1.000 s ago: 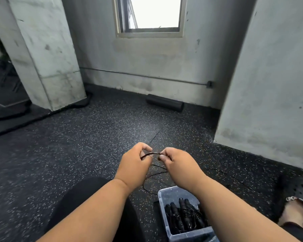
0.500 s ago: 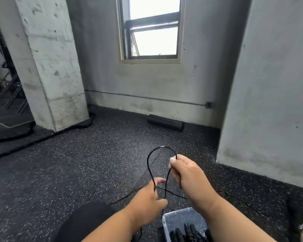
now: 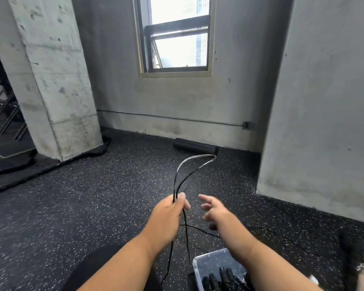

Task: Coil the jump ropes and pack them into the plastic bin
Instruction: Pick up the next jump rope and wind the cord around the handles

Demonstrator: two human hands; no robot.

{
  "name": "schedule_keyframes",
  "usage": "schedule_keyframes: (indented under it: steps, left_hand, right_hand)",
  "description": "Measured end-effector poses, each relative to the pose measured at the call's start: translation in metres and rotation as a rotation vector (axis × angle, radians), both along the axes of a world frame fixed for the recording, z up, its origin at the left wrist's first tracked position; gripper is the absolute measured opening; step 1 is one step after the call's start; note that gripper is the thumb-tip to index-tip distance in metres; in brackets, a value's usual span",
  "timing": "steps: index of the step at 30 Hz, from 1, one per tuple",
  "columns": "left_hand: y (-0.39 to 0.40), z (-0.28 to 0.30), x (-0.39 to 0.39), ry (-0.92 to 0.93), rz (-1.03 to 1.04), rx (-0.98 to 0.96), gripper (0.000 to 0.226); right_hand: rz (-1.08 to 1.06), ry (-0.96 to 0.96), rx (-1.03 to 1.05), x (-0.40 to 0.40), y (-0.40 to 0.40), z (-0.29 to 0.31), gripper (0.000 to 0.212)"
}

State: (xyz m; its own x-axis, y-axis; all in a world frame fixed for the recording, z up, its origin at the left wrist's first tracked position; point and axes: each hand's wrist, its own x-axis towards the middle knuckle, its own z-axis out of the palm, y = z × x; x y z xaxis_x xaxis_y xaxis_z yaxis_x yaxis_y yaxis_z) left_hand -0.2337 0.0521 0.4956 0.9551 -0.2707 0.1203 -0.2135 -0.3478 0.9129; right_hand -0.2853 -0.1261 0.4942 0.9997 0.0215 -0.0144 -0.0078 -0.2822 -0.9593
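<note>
A black roller point(image 3: 194, 148) lies on the speckled floor point(image 3: 72, 206) against the foot of the grey wall point(image 3: 114, 80), under a window point(image 3: 177, 38) with a dark frame. A thin pipe point(image 3: 166, 117) runs low along that wall to a small box point(image 3: 246, 124), and a thick black rope point(image 3: 51, 166) curls round the base of the worn pillar point(image 3: 51, 80) on the left. Beyond the pillar stand some dark metal legs point(image 3: 6, 114), too dim to make out.
</note>
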Motion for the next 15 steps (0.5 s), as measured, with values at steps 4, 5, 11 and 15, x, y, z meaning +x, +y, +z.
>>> schedule_keyframes:
  steps: [4,5,11,15]
  left_hand:
    - [-0.014,0.032,-0.014,0.040,-0.119,-0.271,0.040]
    - [-0.017,0.038,-0.015,0.061,-0.133,-0.339,0.039]
    - [-0.019,0.053,-0.008,0.213,-0.123,-0.654,0.035]
    - [-0.005,0.042,0.000,0.245,-0.115,-0.555,0.029]
  right_hand:
    - [0.248,0.051,-0.046,0.000,0.029,-0.029,0.062]
    - [0.268,0.052,-0.041,0.001,0.037,-0.036,0.050]
    - [0.178,0.017,-0.140,0.002,0.049,-0.061,0.041]
    - [-0.044,-0.069,-0.061,0.003,0.036,-0.049,0.048]
